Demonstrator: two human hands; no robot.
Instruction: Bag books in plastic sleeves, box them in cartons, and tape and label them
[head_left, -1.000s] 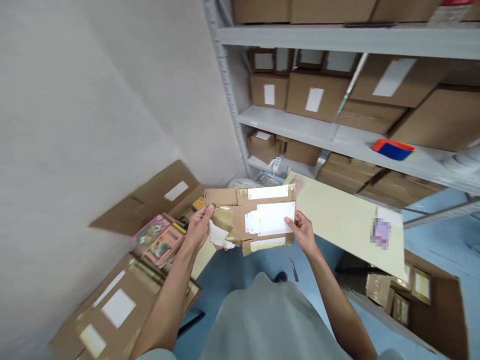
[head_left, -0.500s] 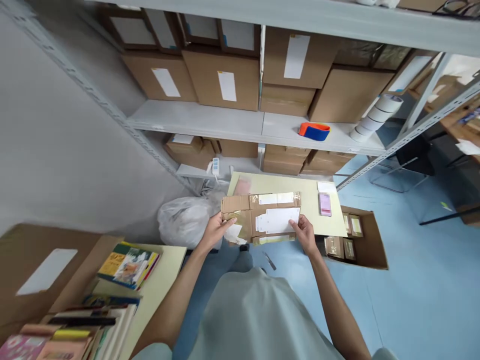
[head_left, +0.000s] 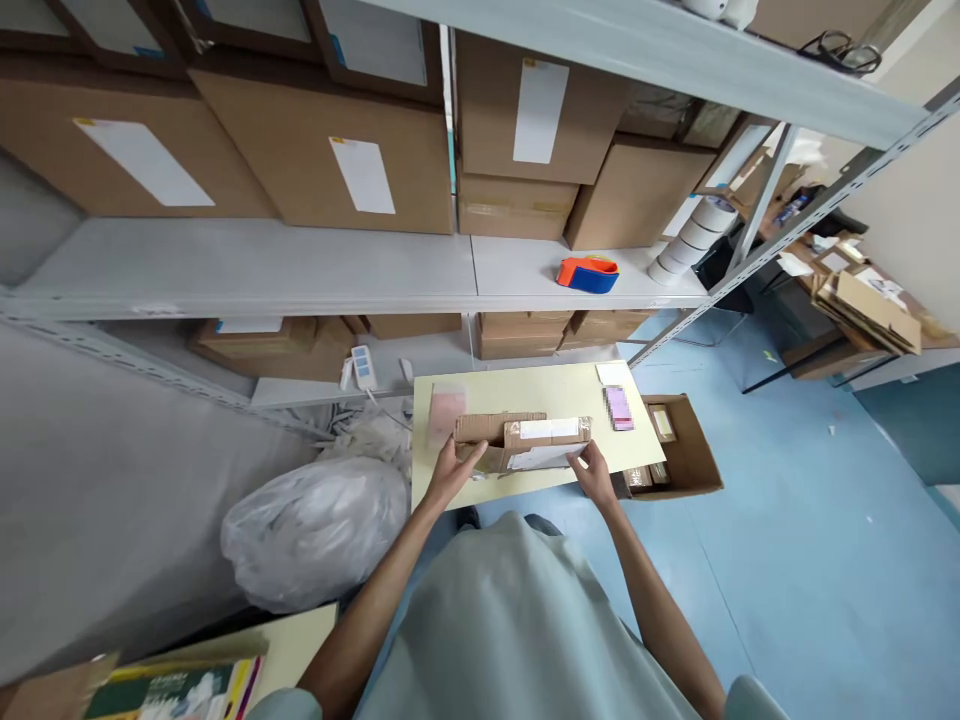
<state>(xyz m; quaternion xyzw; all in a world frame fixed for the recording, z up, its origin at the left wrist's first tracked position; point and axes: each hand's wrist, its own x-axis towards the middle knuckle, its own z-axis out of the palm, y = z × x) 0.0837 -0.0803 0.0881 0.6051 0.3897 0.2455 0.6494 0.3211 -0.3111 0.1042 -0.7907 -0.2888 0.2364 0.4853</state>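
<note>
Both my hands hold a torn cardboard parcel point(head_left: 517, 440) with white labels and brown tape, low over a pale yellow table point(head_left: 525, 385). My left hand point(head_left: 454, 468) grips its left end with the fingers wrapped round. My right hand point(head_left: 592, 468) pinches its right end. A pink phone point(head_left: 618, 407) and a white slip point(head_left: 613, 373) lie on the table's right part, and a pinkish transparent bag point(head_left: 447, 412) lies on its left part.
Grey metal shelving point(head_left: 300, 275) behind the table carries labelled cardboard boxes, an orange-and-blue tape dispenser point(head_left: 589, 273) and white tape rolls point(head_left: 694, 240). An open carton point(head_left: 686, 455) stands on the blue floor right of the table. A filled plastic bag point(head_left: 315, 530) lies at the left.
The view has swung right from the wall and books to the shelving. The parcel has moved forward and down over the yellow table, tilting flatter, still held by both hands.
</note>
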